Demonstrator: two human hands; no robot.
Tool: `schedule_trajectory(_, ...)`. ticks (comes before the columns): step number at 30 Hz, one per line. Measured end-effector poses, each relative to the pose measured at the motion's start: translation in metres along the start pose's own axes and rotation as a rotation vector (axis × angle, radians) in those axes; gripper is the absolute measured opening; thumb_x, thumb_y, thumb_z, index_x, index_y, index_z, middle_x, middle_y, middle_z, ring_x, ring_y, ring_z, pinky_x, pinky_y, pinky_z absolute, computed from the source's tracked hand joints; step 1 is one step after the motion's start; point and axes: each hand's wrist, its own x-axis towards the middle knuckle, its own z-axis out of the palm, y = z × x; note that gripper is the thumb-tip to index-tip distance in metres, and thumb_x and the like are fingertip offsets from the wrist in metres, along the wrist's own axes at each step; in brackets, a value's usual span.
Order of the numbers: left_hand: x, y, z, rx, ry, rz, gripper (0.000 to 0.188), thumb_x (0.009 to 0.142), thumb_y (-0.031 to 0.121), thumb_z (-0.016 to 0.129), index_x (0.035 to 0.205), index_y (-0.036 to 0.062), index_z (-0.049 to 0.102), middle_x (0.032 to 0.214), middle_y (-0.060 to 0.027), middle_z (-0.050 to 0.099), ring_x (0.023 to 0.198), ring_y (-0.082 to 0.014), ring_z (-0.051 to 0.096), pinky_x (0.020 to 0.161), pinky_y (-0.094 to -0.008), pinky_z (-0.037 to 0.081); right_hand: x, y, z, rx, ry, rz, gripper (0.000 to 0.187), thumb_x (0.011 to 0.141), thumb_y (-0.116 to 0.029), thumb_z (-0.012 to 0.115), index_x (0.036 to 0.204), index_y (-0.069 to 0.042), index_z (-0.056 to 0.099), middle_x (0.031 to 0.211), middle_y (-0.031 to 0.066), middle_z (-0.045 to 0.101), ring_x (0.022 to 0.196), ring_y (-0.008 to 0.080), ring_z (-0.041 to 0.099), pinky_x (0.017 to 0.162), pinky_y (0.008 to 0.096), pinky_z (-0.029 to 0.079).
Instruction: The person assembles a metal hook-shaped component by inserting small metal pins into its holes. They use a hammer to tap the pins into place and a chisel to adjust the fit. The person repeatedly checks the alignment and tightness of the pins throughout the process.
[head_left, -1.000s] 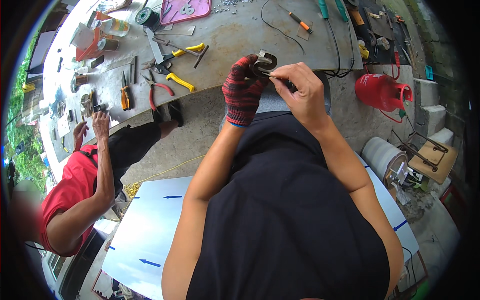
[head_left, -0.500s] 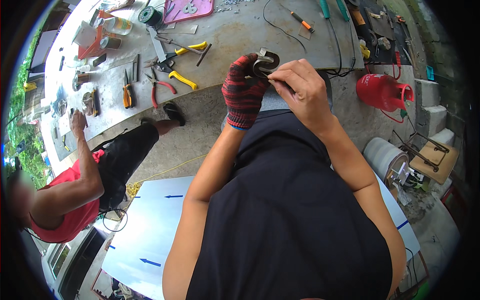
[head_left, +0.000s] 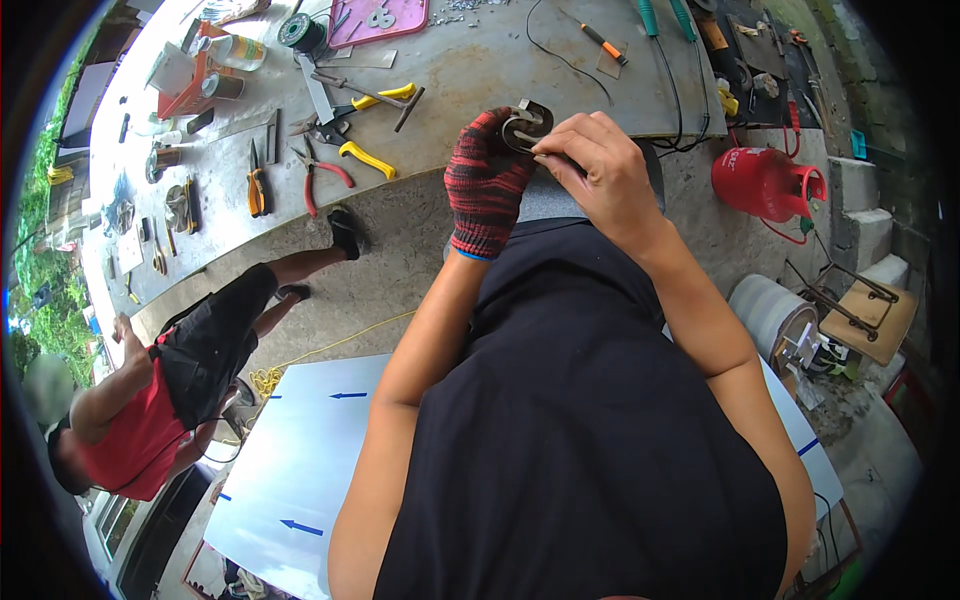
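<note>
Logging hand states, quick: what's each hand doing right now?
Left hand: gloved, closed, holding a curved metal piece.
Right hand: bare, closed, pinching a thin piece.

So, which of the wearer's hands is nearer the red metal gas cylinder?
Right: the bare right hand is left of the gas cylinder; the red-and-black gloved left hand is farther left.

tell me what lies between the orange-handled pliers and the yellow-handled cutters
Red-handled pliers lie on the bench between the orange-handled pliers and the yellow-handled cutters, as the head view shows.
</note>
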Motion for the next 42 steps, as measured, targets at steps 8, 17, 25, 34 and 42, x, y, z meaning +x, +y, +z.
schedule_trajectory(8,-0.003,0.019,-0.004,-0.284,-0.125,-0.205,0.072,0.084,0.0,0.083,0.148,0.002,0.048,0.133,-0.0128,0.065,0.119,-0.02,0.066,0.103,-0.0343,0.054,-0.002,0.0,-0.003,-0.054,0.001,-0.037,0.018,0.081,-0.001,0.079,0.097,-0.004,0.072,0.095,0.0056,0.068,0.087,0.026,0.063,0.079,0.0381,0.054)
schedule_trajectory(17,-0.005,0.045,0.0,-0.499,-0.115,-0.317,0.082,0.086,0.003,0.083,0.155,0.0003,0.039,0.139,-0.0136,0.06,0.127,-0.0202,0.059,0.108,-0.0354,0.051,0.002,-0.009,-0.011,-0.041,-0.001,-0.093,0.024,0.077,0.003,0.078,0.098,-0.004,0.07,0.096,0.0068,0.067,0.09,0.0272,0.063,0.081,0.0393,0.053)
schedule_trajectory(25,-0.006,0.057,0.0,-0.572,-0.108,-0.376,0.076,0.089,0.005,0.08,0.154,0.001,0.042,0.138,-0.012,0.062,0.124,-0.019,0.061,0.106,-0.0341,0.052,0.006,-0.014,-0.018,-0.012,-0.014,-0.088,0.025,0.077,0.004,0.079,0.099,-0.005,0.07,0.094,0.007,0.066,0.089,0.0276,0.063,0.078,0.0396,0.053)
schedule_trajectory(34,-0.001,0.056,0.003,-0.581,-0.103,-0.368,0.072,0.091,0.005,0.078,0.153,0.0017,0.043,0.135,-0.0105,0.062,0.12,-0.0177,0.061,0.102,-0.0342,0.054,0.001,-0.014,-0.018,0.017,0.026,-0.068,0.032,0.077,0.006,0.079,0.106,-0.005,0.07,0.098,0.0087,0.064,0.089,0.029,0.064,0.077,0.0405,0.053)
schedule_trajectory(42,-0.003,0.06,0.003,-0.771,-0.167,-0.412,0.074,0.09,0.006,0.078,0.154,0.0027,0.042,0.136,-0.0097,0.061,0.122,-0.0174,0.06,0.102,-0.0336,0.053,0.003,-0.021,-0.024,0.008,0.047,-0.076,0.031,0.076,0.005,0.08,0.104,-0.005,0.07,0.097,0.0089,0.064,0.088,0.0291,0.063,0.076,0.0397,0.053)
